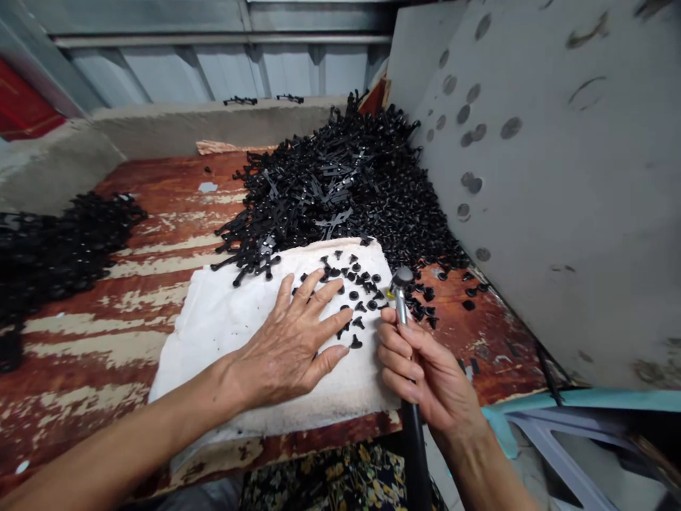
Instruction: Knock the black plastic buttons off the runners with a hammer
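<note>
My left hand [301, 330] lies with its fingers spread on a white cloth [213, 348], its fingertips among small black pieces [357, 342] shaped like caps with stems. My right hand [425, 369] is wrapped round a hammer [403, 277] with a metal neck and a black handle. The hammer's head points up, just right of the scattered pieces, and its handle hangs below the table's front edge. A bit of yellow shows beside the head; I cannot make out what it is.
Behind the cloth rises a large heap of black plastic parts [319, 184], and another pile [53, 241] lies at left. A grey board [558, 177] leans along the right side of the worn red-brown table [79, 397]. A low concrete ledge [170, 131] runs along the back.
</note>
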Demonstrator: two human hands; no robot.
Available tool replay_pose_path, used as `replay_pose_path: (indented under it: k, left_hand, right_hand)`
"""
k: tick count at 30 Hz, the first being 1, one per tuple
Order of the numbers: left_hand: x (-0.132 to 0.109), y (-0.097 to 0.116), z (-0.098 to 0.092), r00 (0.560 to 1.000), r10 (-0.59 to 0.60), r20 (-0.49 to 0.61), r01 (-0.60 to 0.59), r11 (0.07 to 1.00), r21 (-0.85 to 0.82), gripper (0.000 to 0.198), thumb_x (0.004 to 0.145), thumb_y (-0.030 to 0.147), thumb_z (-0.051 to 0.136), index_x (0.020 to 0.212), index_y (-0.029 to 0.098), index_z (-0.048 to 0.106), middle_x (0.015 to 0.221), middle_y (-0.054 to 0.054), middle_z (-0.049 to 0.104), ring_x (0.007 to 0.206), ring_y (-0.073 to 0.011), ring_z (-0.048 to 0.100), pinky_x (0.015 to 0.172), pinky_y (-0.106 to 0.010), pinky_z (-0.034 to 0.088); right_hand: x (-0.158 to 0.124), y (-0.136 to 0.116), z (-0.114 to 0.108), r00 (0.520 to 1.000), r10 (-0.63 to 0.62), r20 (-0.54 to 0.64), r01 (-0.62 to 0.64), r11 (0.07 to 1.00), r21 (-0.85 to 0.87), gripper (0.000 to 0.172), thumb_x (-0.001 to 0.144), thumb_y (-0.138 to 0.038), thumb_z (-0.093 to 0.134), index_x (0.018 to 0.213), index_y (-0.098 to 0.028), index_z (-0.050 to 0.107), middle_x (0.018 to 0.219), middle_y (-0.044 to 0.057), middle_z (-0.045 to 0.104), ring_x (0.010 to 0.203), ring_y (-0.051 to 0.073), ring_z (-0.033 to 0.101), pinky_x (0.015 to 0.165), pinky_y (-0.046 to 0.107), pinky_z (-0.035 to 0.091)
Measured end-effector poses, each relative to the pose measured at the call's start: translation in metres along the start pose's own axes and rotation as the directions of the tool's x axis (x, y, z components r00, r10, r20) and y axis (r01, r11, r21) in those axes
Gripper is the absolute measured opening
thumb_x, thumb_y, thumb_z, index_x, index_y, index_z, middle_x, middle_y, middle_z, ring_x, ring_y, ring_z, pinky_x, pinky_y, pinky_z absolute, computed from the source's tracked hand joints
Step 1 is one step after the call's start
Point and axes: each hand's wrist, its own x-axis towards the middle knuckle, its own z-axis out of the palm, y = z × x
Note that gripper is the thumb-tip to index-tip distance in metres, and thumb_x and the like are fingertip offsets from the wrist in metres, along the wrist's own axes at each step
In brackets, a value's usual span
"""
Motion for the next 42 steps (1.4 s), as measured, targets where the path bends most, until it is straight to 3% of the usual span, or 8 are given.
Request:
replay_pose_path:
  k: [4, 8, 14, 22, 27, 32, 37, 42]
  left_hand:
    - [-0.012, -0.012, -0.003, 0.996, -0.045, -0.080, 0.043, 0.999, -0.027, 0.047, 0.095, 0.037, 0.042, 0.139, 0.025, 0.050, 0.154, -0.014, 0.035, 0.144, -0.0388, 0.019, 0.110, -0.068, 0.018]
    - [-0.014, -0.020, -0.004, 0.987, -0.142, -0.077, 0.139, 0.989, -0.046, 0.046, 0.097, 0.039, 0.037, 0.135, 0.020, 0.054, 0.150, -0.017, 0.038, 0.144, -0.0394, 0.020, 0.109, -0.067, 0.023]
    - [-0.018, -0.022, -0.002, 0.987, -0.114, -0.109, 0.107, 0.992, -0.063, 0.043, 0.097, 0.038, 0.037, 0.133, 0.021, 0.056, 0.151, -0.016, 0.036, 0.144, -0.0389, 0.018, 0.111, -0.067, 0.021]
    - [-0.050, -0.050, -0.006, 0.934, -0.309, -0.182, 0.276, 0.943, -0.183, 0.045, 0.100, 0.038, 0.032, 0.131, 0.018, 0.057, 0.150, -0.013, 0.039, 0.143, -0.0311, 0.024, 0.118, -0.056, 0.020]
    - [-0.045, -0.045, -0.004, 0.946, -0.279, -0.165, 0.248, 0.951, -0.186, 0.035, 0.097, 0.029, 0.042, 0.123, 0.017, 0.061, 0.146, -0.014, 0.043, 0.141, -0.0306, 0.027, 0.117, -0.056, 0.024]
    - [-0.042, -0.042, -0.004, 0.944, -0.203, -0.259, 0.160, 0.971, -0.178, 0.029, 0.093, 0.010, 0.042, 0.109, 0.016, 0.065, 0.137, -0.014, 0.050, 0.136, -0.0281, 0.035, 0.113, -0.055, 0.034]
    - [-0.049, -0.034, 0.000, 0.971, -0.120, -0.206, 0.092, 0.986, -0.138, 0.038, 0.087, 0.001, 0.045, 0.116, 0.020, 0.061, 0.142, -0.013, 0.044, 0.141, -0.0318, 0.026, 0.112, -0.059, 0.033]
    - [-0.053, -0.022, 0.005, 0.973, -0.089, -0.213, 0.062, 0.990, -0.129, 0.044, 0.085, -0.001, 0.046, 0.121, 0.021, 0.057, 0.141, -0.014, 0.046, 0.139, -0.0325, 0.029, 0.108, -0.057, 0.038]
  right_hand:
    - [0.000, 0.000, 0.000, 1.000, 0.009, 0.006, -0.010, 1.000, 0.012, 0.015, 0.080, -0.021, 0.074, 0.094, -0.018, 0.070, 0.061, -0.009, 0.038, 0.042, 0.002, 0.023, 0.034, 0.008, 0.035]
    - [0.000, 0.000, 0.000, 1.000, 0.011, 0.001, -0.011, 0.999, 0.038, 0.015, 0.079, -0.018, 0.074, 0.094, -0.016, 0.071, 0.061, -0.009, 0.040, 0.042, 0.002, 0.024, 0.034, 0.008, 0.036]
    - [0.000, 0.000, -0.001, 1.000, 0.009, 0.014, -0.010, 0.999, 0.043, 0.015, 0.079, -0.018, 0.074, 0.094, -0.015, 0.072, 0.061, -0.009, 0.042, 0.042, 0.002, 0.023, 0.033, 0.008, 0.037]
    - [-0.001, 0.000, 0.000, 1.000, 0.019, 0.020, -0.020, 1.000, 0.020, 0.014, 0.082, -0.018, 0.072, 0.095, -0.015, 0.072, 0.062, -0.009, 0.037, 0.042, 0.002, 0.020, 0.035, 0.007, 0.038]
    - [-0.002, 0.001, 0.001, 1.000, 0.017, 0.017, -0.017, 1.000, 0.014, 0.014, 0.083, -0.018, 0.071, 0.096, -0.013, 0.072, 0.062, -0.009, 0.038, 0.042, 0.001, 0.021, 0.035, 0.007, 0.038]
    - [-0.002, 0.002, 0.000, 1.000, 0.008, 0.007, -0.008, 1.000, 0.015, 0.015, 0.083, -0.016, 0.070, 0.097, -0.012, 0.072, 0.063, -0.009, 0.039, 0.042, 0.001, 0.021, 0.035, 0.006, 0.038]
    - [-0.002, 0.000, 0.003, 1.000, 0.028, 0.004, -0.028, 1.000, -0.011, 0.015, 0.082, -0.018, 0.072, 0.096, -0.013, 0.072, 0.063, -0.010, 0.036, 0.042, 0.001, 0.021, 0.035, 0.006, 0.037]
    - [-0.003, 0.000, 0.004, 1.000, 0.017, -0.010, -0.017, 1.000, -0.017, 0.015, 0.082, -0.018, 0.071, 0.096, -0.013, 0.072, 0.063, -0.010, 0.035, 0.041, 0.001, 0.019, 0.034, 0.005, 0.036]
